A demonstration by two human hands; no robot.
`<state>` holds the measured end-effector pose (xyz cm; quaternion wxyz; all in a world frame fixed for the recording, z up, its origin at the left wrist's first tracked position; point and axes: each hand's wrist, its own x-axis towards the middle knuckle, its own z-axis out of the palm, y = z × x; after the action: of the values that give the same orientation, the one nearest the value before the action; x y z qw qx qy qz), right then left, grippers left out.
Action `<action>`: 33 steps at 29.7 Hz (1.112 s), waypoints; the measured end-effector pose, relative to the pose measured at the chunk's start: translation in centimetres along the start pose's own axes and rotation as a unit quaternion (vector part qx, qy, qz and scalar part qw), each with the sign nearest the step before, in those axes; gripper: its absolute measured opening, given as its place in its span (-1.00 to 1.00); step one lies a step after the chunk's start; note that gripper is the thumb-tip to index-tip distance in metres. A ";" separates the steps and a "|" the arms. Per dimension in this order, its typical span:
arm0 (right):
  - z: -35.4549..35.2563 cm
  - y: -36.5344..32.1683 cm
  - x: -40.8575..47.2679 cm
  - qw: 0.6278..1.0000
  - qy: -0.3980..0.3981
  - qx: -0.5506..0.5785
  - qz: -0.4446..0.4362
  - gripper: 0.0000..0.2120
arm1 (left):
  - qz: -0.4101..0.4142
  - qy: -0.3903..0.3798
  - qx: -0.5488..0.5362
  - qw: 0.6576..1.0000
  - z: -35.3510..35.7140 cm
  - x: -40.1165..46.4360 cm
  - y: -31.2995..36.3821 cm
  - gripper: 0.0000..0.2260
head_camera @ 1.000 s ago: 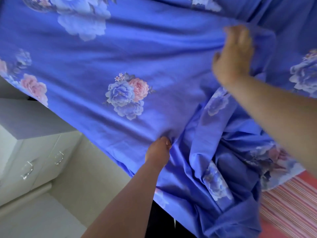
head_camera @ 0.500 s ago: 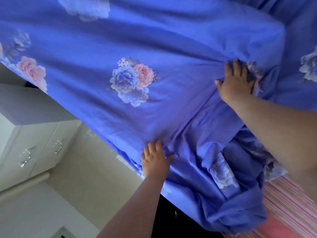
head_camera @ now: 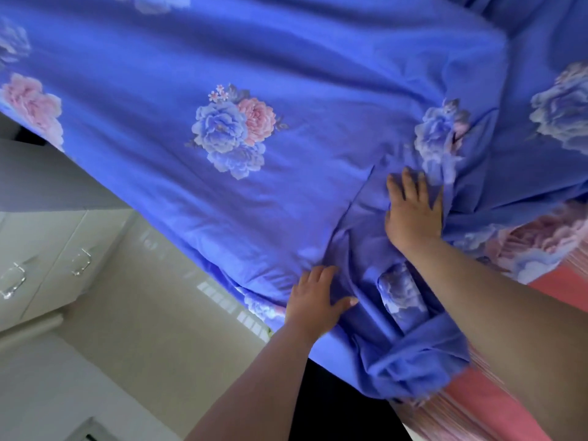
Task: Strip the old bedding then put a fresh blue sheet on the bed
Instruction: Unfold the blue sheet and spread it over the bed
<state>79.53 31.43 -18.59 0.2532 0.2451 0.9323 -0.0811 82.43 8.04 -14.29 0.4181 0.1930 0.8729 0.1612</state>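
The blue sheet (head_camera: 286, 58) is smooth, thin cotton printed with pink and blue peonies, spread flat over the bed and bunching into soft folds at the near corner, where a loose tail hangs over a pink striped cover (head_camera: 496, 405); my left hand (head_camera: 313, 302) lies palm down on the sheet's edge, fingers straight and slightly spread, thumb out to the side, clasping nothing; my right hand (head_camera: 413, 211) presses flat on the creased cloth just beyond it, fingers extended and close together; to the left stand glossy white drawers (head_camera: 41, 249) with clear handles, above a pale shiny floor (head_camera: 143, 329).
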 end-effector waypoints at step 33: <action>3.2 24.1 -28.4 0.757 -0.042 0.601 0.251 -0.80 | 0.023 -0.020 -0.183 0.983 16.7 -17.7 7.9 -0.54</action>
<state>114.26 39.63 -7.49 0.1039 0.5689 0.5851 -0.5685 107.50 8.58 -8.94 0.4602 0.1364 0.8153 0.3239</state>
